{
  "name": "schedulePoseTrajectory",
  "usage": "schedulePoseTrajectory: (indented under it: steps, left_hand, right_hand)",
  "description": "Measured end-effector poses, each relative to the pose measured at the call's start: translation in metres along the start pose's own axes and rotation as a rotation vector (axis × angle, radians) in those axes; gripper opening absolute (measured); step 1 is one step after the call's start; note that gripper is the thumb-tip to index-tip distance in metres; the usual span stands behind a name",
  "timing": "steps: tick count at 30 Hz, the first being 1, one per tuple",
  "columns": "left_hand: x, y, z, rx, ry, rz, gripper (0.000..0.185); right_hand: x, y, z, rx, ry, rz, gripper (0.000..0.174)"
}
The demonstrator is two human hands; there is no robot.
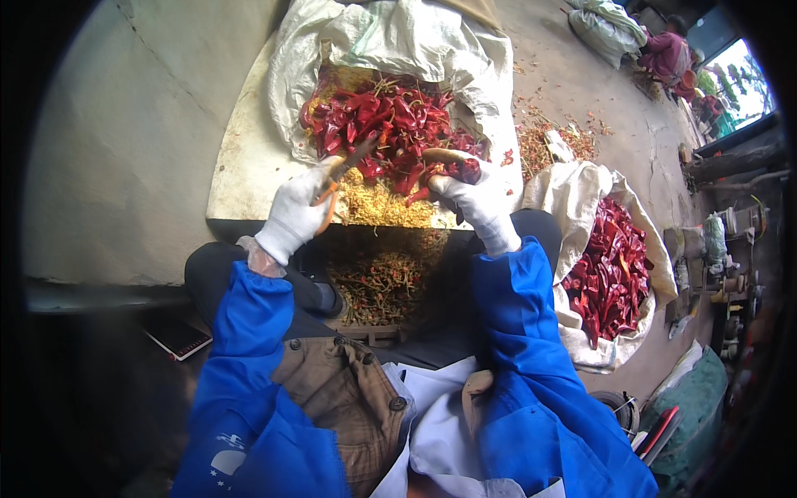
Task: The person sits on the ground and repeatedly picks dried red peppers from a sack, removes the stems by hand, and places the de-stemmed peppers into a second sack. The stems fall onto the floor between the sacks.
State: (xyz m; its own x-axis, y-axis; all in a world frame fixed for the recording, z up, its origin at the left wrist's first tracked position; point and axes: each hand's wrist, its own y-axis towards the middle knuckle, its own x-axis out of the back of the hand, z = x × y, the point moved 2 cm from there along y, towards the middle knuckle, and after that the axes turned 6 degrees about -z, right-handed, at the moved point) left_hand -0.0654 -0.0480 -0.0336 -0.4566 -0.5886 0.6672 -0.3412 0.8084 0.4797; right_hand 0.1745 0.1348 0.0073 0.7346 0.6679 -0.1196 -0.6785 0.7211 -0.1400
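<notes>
My left hand [296, 202], in a white glove, is closed around orange-handled scissors [329, 202]. Their dark blades point up and right over a heap of dried red chili peppers [398, 115]. Gloved as well, my right hand [467, 193] grips several dried red chilies [462, 169] at the heap's right side. The heap spills from the mouth of a white woven sack [398, 40] onto a pale board [240, 177]. Yellow chili seeds [386, 202] lie along the board's near edge. Whether the scissor blades are apart cannot be told.
An open cloth sack [542, 193] of red chilies [613, 274] stands at the right. Stems and scraps [380, 280] lie below the board between my legs, with more debris [560, 137] on the floor beyond. A person [666, 53] sits at the far upper right near a full sack [604, 31].
</notes>
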Motion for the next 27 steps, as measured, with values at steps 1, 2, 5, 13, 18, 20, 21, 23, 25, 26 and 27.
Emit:
schedulePoseTrajectory:
  steps: [1, 2, 5, 13, 18, 20, 21, 23, 25, 26, 27]
  left_hand:
    - [0.003, 0.001, 0.016, -0.029, 0.094, -0.056, 0.045]
    - [0.008, -0.002, 0.036, 0.079, 0.2, -0.002, 0.044]
    - [0.028, -0.016, 0.097, 0.467, 0.496, 0.157, 0.036]
    - [0.02, -0.034, 0.162, 0.744, 0.768, 0.31, 0.028]
    - [0.018, -0.013, 0.145, 0.693, 0.84, 0.353, 0.03]
    - [0.013, -0.002, 0.141, 0.762, 0.699, 0.299, 0.034]
    - [0.01, 0.002, 0.14, 0.802, 0.622, 0.275, 0.036]
    - [-0.006, 0.018, 0.135, 0.427, 0.673, 0.221, 0.035]
    - [-0.032, 0.025, 0.131, 0.347, 0.527, 0.165, 0.032]
    - [-0.041, 0.028, 0.131, 0.371, 0.517, 0.178, 0.031]
    - [-0.05, 0.031, 0.131, 0.396, 0.505, 0.191, 0.03]
  right_hand:
    - [0.001, 0.001, -0.001, 0.029, 0.0, -0.002, 0.036]
    - [0.003, 0.002, -0.004, -0.027, 0.038, -0.058, 0.034]
    - [0.007, 0.01, -0.009, 0.017, 0.081, -0.114, 0.034]
    - [0.01, 0.012, -0.011, 0.052, 0.155, -0.173, 0.029]
    - [0.017, 0.011, -0.014, 0.048, 0.143, -0.169, 0.031]
    - [0.018, 0.011, -0.014, 0.063, 0.132, -0.179, 0.031]
    - [0.018, 0.011, -0.015, 0.059, 0.119, -0.187, 0.031]
    - [0.016, 0.011, -0.013, 0.062, 0.107, -0.182, 0.03]
    - [0.013, 0.01, -0.011, 0.041, 0.078, -0.185, 0.03]
    - [0.012, 0.008, -0.01, 0.024, 0.059, -0.186, 0.029]
    - [0.011, 0.007, -0.01, 0.007, 0.036, -0.187, 0.029]
